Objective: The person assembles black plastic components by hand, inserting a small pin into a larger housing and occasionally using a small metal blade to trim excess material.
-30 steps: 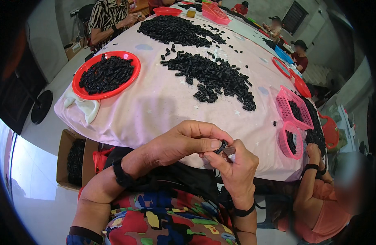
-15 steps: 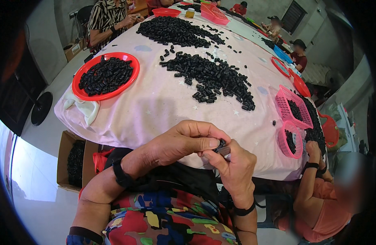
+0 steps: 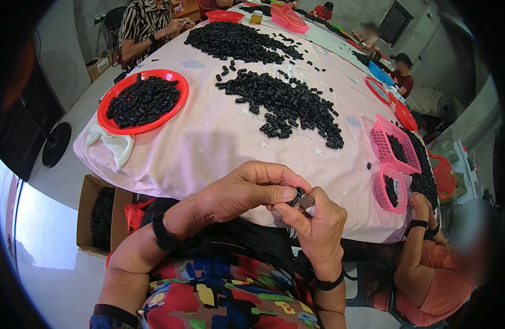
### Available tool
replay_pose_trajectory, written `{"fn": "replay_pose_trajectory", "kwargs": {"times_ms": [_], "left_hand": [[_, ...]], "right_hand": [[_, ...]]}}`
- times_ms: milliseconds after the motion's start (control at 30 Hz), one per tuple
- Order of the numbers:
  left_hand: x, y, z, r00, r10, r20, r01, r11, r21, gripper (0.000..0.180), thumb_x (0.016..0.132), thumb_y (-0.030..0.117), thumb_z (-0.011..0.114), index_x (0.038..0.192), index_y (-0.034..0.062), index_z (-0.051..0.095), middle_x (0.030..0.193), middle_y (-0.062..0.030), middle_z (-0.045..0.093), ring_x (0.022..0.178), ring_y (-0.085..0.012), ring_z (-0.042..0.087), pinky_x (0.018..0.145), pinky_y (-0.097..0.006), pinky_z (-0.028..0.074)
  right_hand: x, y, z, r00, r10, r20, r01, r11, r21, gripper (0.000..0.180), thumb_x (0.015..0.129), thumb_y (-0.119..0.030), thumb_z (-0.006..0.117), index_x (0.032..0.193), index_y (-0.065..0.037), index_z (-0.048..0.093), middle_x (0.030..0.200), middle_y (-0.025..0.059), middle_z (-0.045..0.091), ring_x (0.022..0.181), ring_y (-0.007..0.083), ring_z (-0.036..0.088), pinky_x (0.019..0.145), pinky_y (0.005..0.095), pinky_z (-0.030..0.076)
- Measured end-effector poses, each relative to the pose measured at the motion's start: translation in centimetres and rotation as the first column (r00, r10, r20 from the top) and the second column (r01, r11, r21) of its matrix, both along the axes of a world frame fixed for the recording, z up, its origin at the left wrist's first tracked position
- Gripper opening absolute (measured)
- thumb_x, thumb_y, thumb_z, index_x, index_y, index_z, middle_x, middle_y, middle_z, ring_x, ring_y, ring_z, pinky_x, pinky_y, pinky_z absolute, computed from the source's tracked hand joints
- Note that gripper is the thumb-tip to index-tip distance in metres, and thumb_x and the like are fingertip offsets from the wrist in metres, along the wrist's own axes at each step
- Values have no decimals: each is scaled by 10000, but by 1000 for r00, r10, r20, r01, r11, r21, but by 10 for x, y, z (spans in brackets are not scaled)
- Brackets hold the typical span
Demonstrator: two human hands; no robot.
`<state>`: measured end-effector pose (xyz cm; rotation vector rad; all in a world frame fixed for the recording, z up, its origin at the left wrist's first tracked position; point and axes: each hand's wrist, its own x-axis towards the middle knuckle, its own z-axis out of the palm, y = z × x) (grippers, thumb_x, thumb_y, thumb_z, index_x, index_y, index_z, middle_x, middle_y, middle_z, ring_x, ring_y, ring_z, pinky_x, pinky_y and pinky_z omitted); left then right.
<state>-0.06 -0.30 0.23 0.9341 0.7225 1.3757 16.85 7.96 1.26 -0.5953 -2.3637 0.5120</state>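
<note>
My left hand (image 3: 244, 192) and my right hand (image 3: 314, 225) meet just below the near edge of the table (image 3: 208, 142). Between their fingertips sits a small black plastic piece (image 3: 297, 196). The left thumb and fingers pinch it from the left. The right hand grips it too, together with a small silvery tool or part (image 3: 307, 202). On the pink cloth ahead lies a long heap of the same black pieces (image 3: 285, 104). A red round tray (image 3: 143, 101) full of black pieces sits at the table's left.
Pink baskets (image 3: 398, 145) with black pieces stand at the right edge, beside a seated person in orange (image 3: 428, 263). A second black heap (image 3: 236, 41) lies farther back. A cardboard box (image 3: 99, 214) of pieces stands on the floor at left. Other people sit around the far end.
The hands stay together at the table edge. The fingers have shifted slightly around the small black piece; nothing else has moved.
</note>
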Motion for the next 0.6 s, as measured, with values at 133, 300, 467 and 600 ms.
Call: {"fn": "replay_pose_trajectory", "kwargs": {"times_ms": [133, 300, 467, 600], "left_hand": [[0, 1, -3, 1000, 5, -10, -5, 1000, 2, 285, 910, 128, 602, 1152, -22, 603, 1073, -76, 639, 1004, -125, 586, 907, -266, 447], [2, 1, -3, 1000, 27, 3, -27, 1000, -5, 287, 911, 141, 606, 1157, -8, 601, 1008, -50, 637, 918, -98, 576, 825, -237, 453], [-3, 0, -3, 996, 6, 86, -4, 1000, -20, 314, 903, 169, 631, 1174, 18, 582, 872, 9, 600, 733, -52, 522, 664, -196, 432], [-3, 1, -3, 995, -6, 100, 10, 999, -34, 308, 903, 189, 625, 1156, 29, 556, 869, 17, 565, 716, -55, 480, 655, -197, 400]], "right_hand": [[-3, 0, -3, 998, -9, -55, 11, 999, 39, 454, 719, -416, 789, 704, -36, 540, 580, 114, 577, 495, 269, 593, 447, 334, 445], [-1, 1, -5, 1000, 12, -15, -11, 998, 59, 432, 723, -389, 794, 727, -35, 547, 577, 106, 579, 486, 250, 589, 445, 313, 449], [3, -4, 8, 977, 42, -207, -64, 993, -98, 302, 765, -219, 772, 892, -14, 590, 670, 99, 640, 515, 157, 600, 472, 266, 456], [1, 1, 3, 922, 228, -314, -280, 951, -132, 258, 805, -49, 667, 1047, 3, 595, 831, 113, 683, 595, 109, 608, 557, 228, 482]]}}
